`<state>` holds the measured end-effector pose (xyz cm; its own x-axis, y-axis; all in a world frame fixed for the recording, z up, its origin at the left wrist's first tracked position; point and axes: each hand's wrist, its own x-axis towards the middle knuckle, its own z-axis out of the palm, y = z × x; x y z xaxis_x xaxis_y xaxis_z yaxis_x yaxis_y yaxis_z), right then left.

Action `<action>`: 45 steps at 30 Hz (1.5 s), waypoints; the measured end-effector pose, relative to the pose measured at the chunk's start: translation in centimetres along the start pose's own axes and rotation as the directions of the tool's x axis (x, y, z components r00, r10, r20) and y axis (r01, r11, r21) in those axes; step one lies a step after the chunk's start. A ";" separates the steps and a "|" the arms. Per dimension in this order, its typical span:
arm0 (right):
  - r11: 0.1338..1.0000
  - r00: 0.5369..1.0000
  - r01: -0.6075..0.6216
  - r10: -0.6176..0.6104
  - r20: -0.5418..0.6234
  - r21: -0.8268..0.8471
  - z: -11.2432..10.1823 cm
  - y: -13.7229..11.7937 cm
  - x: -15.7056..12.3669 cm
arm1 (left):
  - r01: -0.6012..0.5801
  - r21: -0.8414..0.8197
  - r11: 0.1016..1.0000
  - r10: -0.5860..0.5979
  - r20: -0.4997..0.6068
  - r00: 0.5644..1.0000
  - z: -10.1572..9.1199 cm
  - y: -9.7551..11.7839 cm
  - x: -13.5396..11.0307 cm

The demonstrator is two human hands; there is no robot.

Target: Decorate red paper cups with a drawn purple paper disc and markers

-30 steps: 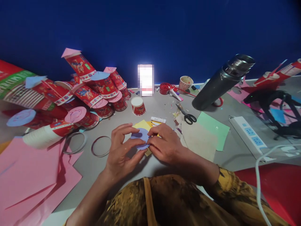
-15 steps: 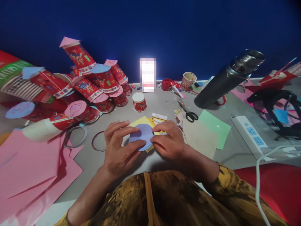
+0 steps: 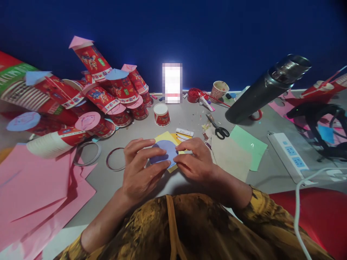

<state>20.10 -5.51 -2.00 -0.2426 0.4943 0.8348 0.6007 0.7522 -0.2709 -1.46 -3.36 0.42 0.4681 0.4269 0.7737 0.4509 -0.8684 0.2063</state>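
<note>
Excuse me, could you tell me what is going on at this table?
A person is holding a purple paper disc in both hands: the left hand has fingers across its face, and the right hand pinches its right edge. A yellow sheet shows beneath it. Beyond the hands stands a small red paper cup. Black scissors lie to the right, and a pile of red cups with pink and blue paper tops fills the left.
</note>
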 end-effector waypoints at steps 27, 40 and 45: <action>0.965 0.981 -0.188 0.195 0.020 -0.182 1.4 -2.2 0.1 | 0.681 -0.256 0.686 -0.690 0.068 0.720 2.5 2.2 -1.2; 0.962 0.968 -0.239 0.246 0.042 -0.131 1.0 -0.8 0.2 | 0.527 0.094 0.845 -0.533 0.228 0.815 1.9 0.5 0.4; 0.661 0.686 -0.728 0.706 0.177 0.184 1.2 -0.3 0.5 | 0.710 -0.144 0.690 -0.676 0.225 0.702 2.0 1.0 1.2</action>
<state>18.88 -5.01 -2.05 0.1230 0.9471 0.2964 0.4334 0.2174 -0.8746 1.12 -3.20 0.34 0.1948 0.9431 0.2693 0.5341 -0.3323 0.7774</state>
